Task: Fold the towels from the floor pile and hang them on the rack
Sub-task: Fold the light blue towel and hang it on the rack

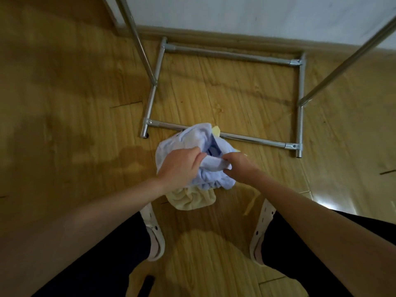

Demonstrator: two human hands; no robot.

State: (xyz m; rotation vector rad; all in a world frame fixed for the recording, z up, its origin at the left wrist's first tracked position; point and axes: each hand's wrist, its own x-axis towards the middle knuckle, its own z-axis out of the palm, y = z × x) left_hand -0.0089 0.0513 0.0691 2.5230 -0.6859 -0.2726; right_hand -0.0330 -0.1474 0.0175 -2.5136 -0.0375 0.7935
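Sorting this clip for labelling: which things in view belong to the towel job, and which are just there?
Belongs to the job:
- light blue towel, gripped by left hand and right hand
- cream towel beneath it on the floor
- metal rack, base frame and uprights in view

Just there:
- white slippers on the person's feet
- wooden floor
- white wall

Wood-plank floor [64,103] below pale wall [235,13] with wooden skirting [214,38]

Towels [188,168] before rack [227,91], between shoes [155,236]
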